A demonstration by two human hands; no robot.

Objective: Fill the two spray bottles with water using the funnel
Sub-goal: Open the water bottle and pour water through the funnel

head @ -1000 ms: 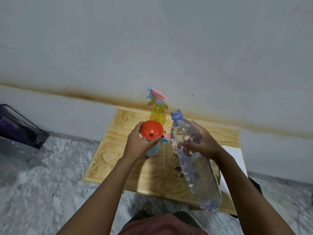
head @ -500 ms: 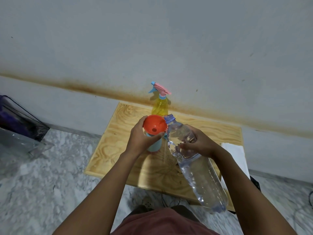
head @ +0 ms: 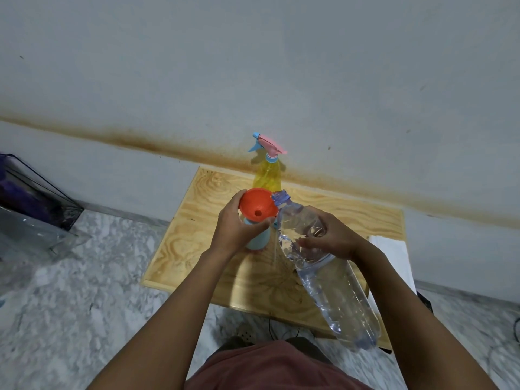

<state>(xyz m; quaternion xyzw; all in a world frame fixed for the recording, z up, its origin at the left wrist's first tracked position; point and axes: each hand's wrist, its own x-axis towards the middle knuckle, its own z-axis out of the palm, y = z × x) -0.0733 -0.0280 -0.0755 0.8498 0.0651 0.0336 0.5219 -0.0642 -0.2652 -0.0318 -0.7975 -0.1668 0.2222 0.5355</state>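
The left hand (head: 236, 230) has its fingers curled round a light blue spray bottle (head: 256, 241) that stands on the wooden table (head: 194, 237). An orange funnel (head: 259, 208) sits in the neck of this bottle, just above the thumb. The right hand (head: 330, 237) grips the upper part of a clear plastic water bottle (head: 326, 277). This bottle is tilted, with its base near the person and its open mouth touching the right rim of the funnel. I cannot tell if water is running out. At the far edge of the table, a yellow spray bottle (head: 267, 177) stands upright with its pink and blue spray head on, close to the stained wall (head: 365, 94).
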